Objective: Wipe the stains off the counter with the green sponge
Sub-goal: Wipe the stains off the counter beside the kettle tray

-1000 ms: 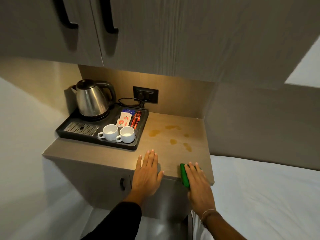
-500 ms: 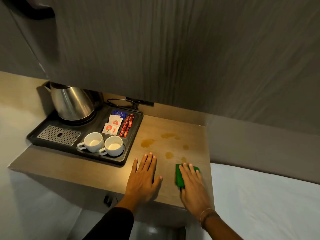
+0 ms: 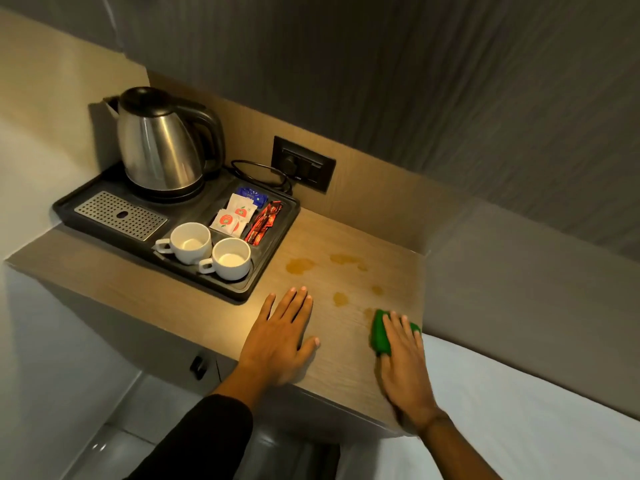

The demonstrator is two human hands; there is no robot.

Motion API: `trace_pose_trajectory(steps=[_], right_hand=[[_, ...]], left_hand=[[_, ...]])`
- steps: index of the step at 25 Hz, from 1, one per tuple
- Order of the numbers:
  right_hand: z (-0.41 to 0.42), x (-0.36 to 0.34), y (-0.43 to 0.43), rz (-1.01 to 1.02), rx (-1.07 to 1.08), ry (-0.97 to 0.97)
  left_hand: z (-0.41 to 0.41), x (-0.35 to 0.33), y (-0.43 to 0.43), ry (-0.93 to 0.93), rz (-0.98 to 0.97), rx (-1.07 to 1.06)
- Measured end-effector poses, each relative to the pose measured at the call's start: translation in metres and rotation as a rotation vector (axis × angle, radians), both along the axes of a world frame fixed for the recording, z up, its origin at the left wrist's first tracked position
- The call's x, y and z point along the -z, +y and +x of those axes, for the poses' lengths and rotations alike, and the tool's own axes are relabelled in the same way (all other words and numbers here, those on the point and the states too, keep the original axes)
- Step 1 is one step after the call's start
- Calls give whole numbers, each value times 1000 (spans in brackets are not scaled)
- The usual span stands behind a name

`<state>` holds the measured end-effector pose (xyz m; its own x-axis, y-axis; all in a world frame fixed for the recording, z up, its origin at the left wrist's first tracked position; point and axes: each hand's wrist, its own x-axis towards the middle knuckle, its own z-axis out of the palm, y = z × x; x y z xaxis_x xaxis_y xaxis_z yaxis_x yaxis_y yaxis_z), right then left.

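Observation:
The wooden counter (image 3: 346,362) carries several brown stains (image 3: 299,265) across its right half. The green sponge (image 3: 379,332) lies near the counter's right edge, touching the nearest small stain. My right hand (image 3: 403,362) presses flat on top of the sponge and covers most of it. My left hand (image 3: 280,337) rests flat on the counter with fingers spread, left of the stains and holding nothing.
A black tray (image 3: 263,275) on the left holds a steel kettle (image 3: 159,143), two white cups (image 3: 211,251) and sachets (image 3: 239,216). A wall socket (image 3: 303,164) with a cord sits behind. A cupboard hangs overhead. A white bed (image 3: 536,403) adjoins on the right.
My right hand has slid the sponge forward from the counter's front edge to the nearest stain. My left hand moved further onto the counter. The view came closer and lower.

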<state>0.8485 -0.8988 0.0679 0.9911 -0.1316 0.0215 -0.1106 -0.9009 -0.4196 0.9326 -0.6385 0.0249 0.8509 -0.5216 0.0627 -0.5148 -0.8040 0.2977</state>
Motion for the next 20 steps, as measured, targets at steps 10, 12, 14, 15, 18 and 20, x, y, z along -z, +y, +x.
trace_pose_trajectory(steps=[10,12,14,15,18,20], right_hand=[[23,3,-22,-22,-28,-4],[71,-8,6,-10,16,11],[76,-5,31,2,-75,24],[61,2,31,4,-162,24],[0,13,-13,-4,-274,29],[14,8,-38,-5,-221,17]], left_hand=[[0,3,0,-22,-18,-2],[1,5,0,-36,-23,0],[1,4,0,-22,-16,0],[1,4,0,-17,-8,1],[1,4,0,-16,3,-5],[0,3,0,-11,9,-4]])
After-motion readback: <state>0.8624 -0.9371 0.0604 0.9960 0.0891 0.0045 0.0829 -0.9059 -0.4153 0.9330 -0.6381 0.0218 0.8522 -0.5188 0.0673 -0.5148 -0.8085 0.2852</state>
